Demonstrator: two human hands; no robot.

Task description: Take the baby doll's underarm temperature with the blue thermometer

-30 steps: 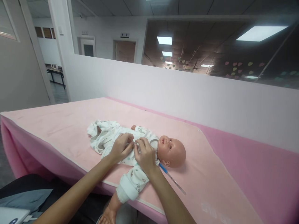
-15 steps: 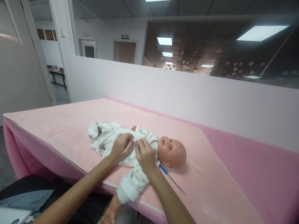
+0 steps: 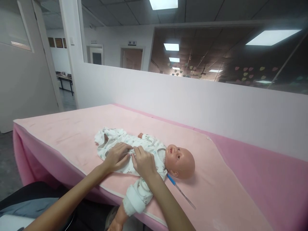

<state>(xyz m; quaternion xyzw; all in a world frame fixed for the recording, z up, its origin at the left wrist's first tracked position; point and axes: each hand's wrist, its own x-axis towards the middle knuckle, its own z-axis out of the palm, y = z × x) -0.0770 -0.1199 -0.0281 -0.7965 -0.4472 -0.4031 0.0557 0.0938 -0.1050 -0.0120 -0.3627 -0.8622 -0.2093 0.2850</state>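
A baby doll point(image 3: 183, 162) lies on its back with its head to the right, dressed in a white printed romper point(image 3: 160, 160). My left hand point(image 3: 118, 156) pinches the romper's front edge at the belly. Close beside it, my right hand point(image 3: 143, 162) grips the same front opening, fingertips nearly meeting the left ones. A snap higher on the chest looks fastened. One doll arm, its sleeve cuff point(image 3: 137, 199) turned back, hangs over the near table edge. Whatever small fastener sits between my fingers is hidden.
A blue-handled thin stick point(image 3: 180, 190) lies beside the doll's head. The table wears a pink cover point(image 3: 72, 138) whose near edge drops toward my lap. Behind it stands a white half wall point(image 3: 192, 102) with glass above. A door point(image 3: 26, 73) is at the left.
Both hands have moved down the romper's front, away from the doll's head toward its legs. The camera view has shifted slightly. The doll stays in place.
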